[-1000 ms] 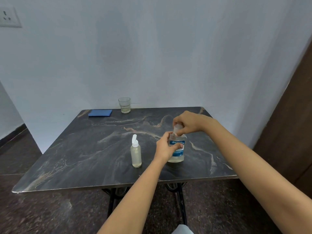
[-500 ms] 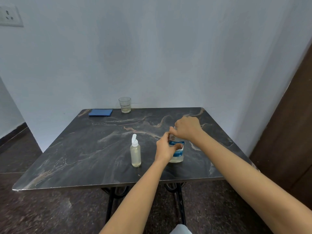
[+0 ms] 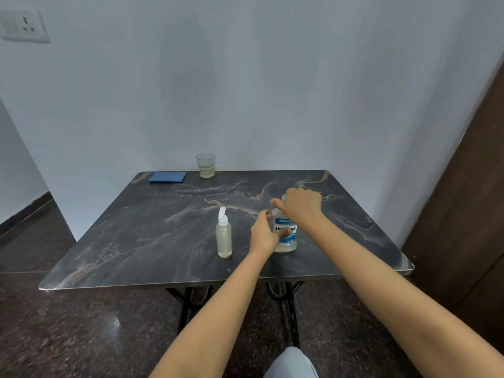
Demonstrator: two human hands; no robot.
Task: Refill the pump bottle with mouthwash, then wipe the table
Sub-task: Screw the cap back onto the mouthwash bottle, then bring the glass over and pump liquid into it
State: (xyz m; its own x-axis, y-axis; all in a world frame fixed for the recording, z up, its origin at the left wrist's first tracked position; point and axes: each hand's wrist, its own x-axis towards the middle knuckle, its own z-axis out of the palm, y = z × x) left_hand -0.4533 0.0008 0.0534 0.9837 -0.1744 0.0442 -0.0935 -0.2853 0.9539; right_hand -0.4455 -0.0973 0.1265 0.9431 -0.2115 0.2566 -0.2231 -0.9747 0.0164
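Steadying the base matters most, so let the worktop (image 3: 163, 241) take the load. The mouthwash (image 3: 287, 228) stands upright on it, right of centre in the frame, and is better turned there than lifted. The right hand (image 3: 300, 205) sits over the bottle's top with its fingers clenched round it, and the cap beneath is hidden. The left hand (image 3: 263, 236) grips the body beside the label, fingers wrapped about it. The step looks like turning the cap, though I cannot tell whether it is being loosened or tightened. Hold firm with the left hand and twist only with the right; squeezing the plastic hard might push liquid up. The pump bottle (image 3: 224, 238) stands just left of the hands with its pump on, and a swung wrist could topple it. The cloth (image 3: 167, 177) and glass (image 3: 205, 165) sit at the worktop's upper edge, well apart.
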